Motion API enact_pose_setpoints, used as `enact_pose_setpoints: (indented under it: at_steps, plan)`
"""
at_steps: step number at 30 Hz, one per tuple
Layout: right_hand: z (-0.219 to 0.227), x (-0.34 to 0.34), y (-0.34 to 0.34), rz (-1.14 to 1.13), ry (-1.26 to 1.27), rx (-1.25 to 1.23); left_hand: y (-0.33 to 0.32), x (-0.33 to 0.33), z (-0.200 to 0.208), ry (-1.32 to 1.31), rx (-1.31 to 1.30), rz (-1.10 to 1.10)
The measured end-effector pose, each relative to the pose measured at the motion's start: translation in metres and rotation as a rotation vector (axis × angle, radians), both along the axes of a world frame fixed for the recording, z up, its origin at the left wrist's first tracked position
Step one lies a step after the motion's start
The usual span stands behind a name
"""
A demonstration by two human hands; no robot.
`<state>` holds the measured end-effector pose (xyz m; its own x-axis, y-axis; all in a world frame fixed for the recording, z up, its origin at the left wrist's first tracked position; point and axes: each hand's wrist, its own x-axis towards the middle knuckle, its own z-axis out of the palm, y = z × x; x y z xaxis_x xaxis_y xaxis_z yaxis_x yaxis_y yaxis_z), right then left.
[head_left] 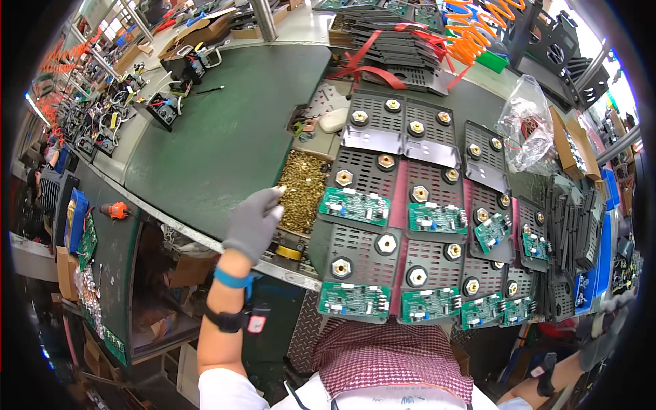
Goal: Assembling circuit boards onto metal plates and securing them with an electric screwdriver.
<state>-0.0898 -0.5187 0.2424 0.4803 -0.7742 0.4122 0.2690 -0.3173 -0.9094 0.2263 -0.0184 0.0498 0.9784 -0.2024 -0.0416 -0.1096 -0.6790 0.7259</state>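
My left hand (254,224), in a grey glove, is at the left edge of a tray of small brass-coloured screws (302,191). Its fingers are drawn together at the tips; whatever they pinch is too small to make out. Off at the far right rim, my right hand (603,335), also gloved, is low beside the blue bins (601,236). Blur and the lens edge hide what its fingers do. Between the hands, black slotted panels (362,256) lie in rows, bearing brass terminals with hex nuts (386,244). Green circuit boards (354,301) rest on several panels.
Stacked black panels (567,225) stand at the right, near a clear plastic bag (526,123) and a cardboard box (574,147). More panels with red straps (403,58) are piled at the back. A green work mat (225,123) covers the left bench.
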Motion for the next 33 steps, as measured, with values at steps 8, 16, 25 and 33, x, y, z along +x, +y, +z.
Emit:
enact_pose_setpoints:
  at_steps: [8, 16, 25, 33]
  plan:
    - [-0.025, 0.077, 0.083, 0.401, 0.151, -0.351, -0.064, 0.059, -0.053, -0.593, 0.594, -0.117]
    - [-0.045, 0.093, 0.105, 0.248, -0.005, -0.265, -0.088, 0.073, -0.072, -0.403, 0.909, -0.073]
    - [-0.059, 0.09, 0.086, 0.305, -0.005, -0.221, -0.08, 0.073, -0.057, -0.21, 0.833, 0.022]
    - [-0.064, 0.085, 0.074, 0.419, 0.008, -0.198, -0.034, 0.088, -0.032, 0.521, -0.531, 0.202]
